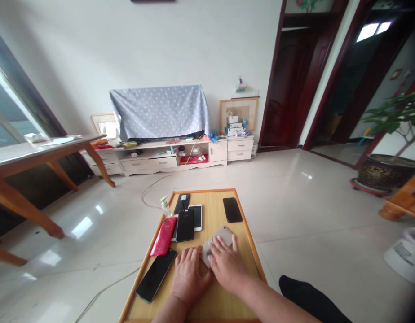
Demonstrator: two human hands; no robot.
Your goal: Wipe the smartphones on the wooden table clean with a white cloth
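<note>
A silver-gold smartphone lies back up and slanted on the small wooden table. My right hand rests across it, fingers stretched out flat over its back; anything under them is hidden. At the phone's lower left edge, my left hand holds it between thumb and fingers. To the left are a red phone, a black phone overlapping a white-framed phone, and a large dark phone. Another dark phone lies at the back left, a black phone at the back right.
A pump bottle stands at the table's left edge. A cable runs over the tiled floor. Beyond are a low cabinet with a cloth-covered screen, a larger table at left, and a potted plant at right.
</note>
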